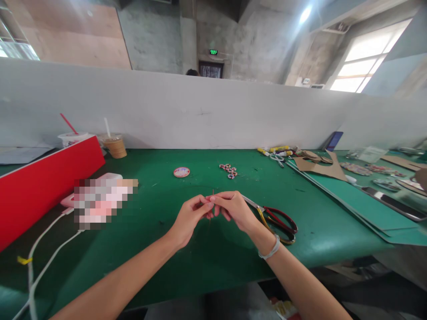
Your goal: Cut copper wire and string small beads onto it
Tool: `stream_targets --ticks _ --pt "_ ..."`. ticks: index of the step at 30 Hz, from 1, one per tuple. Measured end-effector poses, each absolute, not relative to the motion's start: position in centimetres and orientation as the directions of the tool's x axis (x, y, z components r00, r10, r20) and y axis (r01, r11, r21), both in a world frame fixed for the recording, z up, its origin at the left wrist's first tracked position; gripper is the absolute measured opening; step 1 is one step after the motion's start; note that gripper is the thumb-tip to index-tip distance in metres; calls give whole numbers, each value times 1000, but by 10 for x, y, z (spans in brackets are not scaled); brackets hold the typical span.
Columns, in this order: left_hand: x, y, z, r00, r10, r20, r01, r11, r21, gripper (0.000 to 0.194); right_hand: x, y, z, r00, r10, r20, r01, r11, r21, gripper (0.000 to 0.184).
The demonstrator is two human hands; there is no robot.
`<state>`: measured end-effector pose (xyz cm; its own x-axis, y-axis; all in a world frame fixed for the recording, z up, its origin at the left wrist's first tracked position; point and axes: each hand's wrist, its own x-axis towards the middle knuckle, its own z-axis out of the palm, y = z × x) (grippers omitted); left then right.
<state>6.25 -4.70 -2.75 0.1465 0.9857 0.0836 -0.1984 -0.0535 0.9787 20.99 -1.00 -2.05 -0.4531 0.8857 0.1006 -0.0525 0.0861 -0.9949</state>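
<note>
A thin reddish thread (213, 192) is left of the scissors (280, 221), its length partly hidden where the left hand (193, 214) and right hand (234, 208) meet, thumbs and forefingers pinching it. Beyond the scissors and leftward on the green table (150, 253), I see a beaded piece (232, 175), then a round disc (182, 172) farther left.

left hand (189, 218) and right hand (237, 209) pinch a thin strand (213, 192) above the green table (150, 262).
</note>
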Motion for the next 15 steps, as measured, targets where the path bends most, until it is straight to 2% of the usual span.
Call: stream_targets --ticks 7,15 --pt "63 -46 -27 156 986 60 -107 -44 993 16 211 -10 -19 -387 913 127 -89 100 -991 28" --pt "64 -47 -30 140 987 83 -161 -60 985 18 206 -12 -19 -384 918 98 -119 56 -991 27"
